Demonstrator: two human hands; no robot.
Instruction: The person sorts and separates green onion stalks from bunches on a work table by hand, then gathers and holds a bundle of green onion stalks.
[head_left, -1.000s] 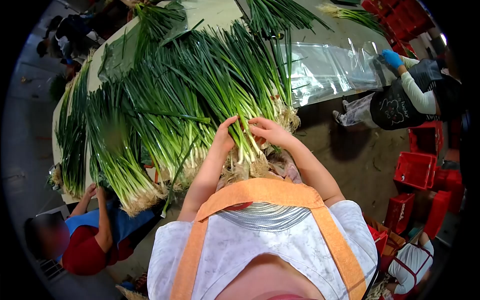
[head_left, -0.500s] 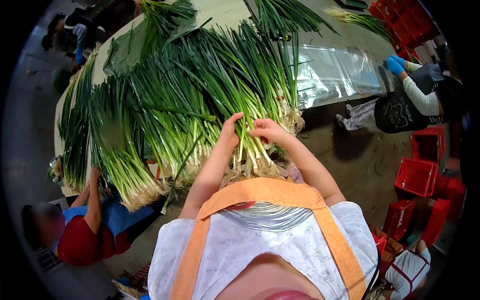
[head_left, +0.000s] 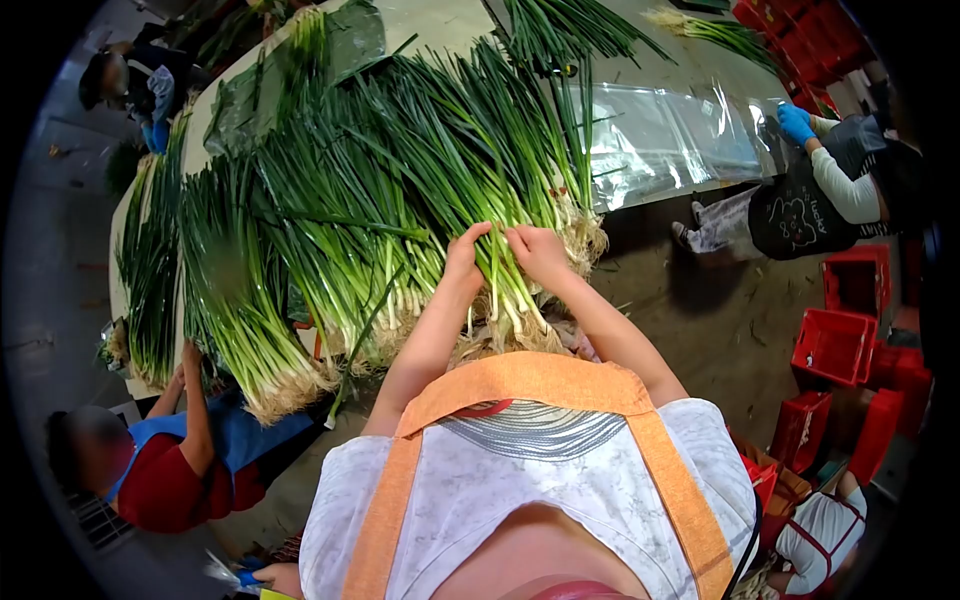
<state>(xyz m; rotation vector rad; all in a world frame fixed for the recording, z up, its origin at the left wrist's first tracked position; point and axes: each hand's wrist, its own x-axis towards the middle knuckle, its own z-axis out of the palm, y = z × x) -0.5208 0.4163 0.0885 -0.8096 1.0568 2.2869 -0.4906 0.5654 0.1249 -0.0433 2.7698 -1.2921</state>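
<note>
Long green onions [head_left: 340,190] lie side by side in a thick layer, their green leaves away from me and their white, rooted ends towards me. My left hand [head_left: 466,256] is closed on the left side of a small bunch of stalks [head_left: 507,285] close to my chest. On the right side of the same bunch, my right hand [head_left: 538,252] is closed with its thumb and fingers against the stalks. The stringy roots of this bunch hang just above my orange apron strap [head_left: 530,372].
Clear plastic sheets [head_left: 670,145] cover the table's right part. A person with blue gloves [head_left: 797,124] stands at the right, another in red [head_left: 165,480] at the left. Red crates [head_left: 835,345] stack up at the right. More people are at the upper left and lower edges.
My right hand has turned and closed around the stalks beside my left hand. At the upper left, some onions on the green plastic have shifted. A blue-gloved hand has appeared at the lower left.
</note>
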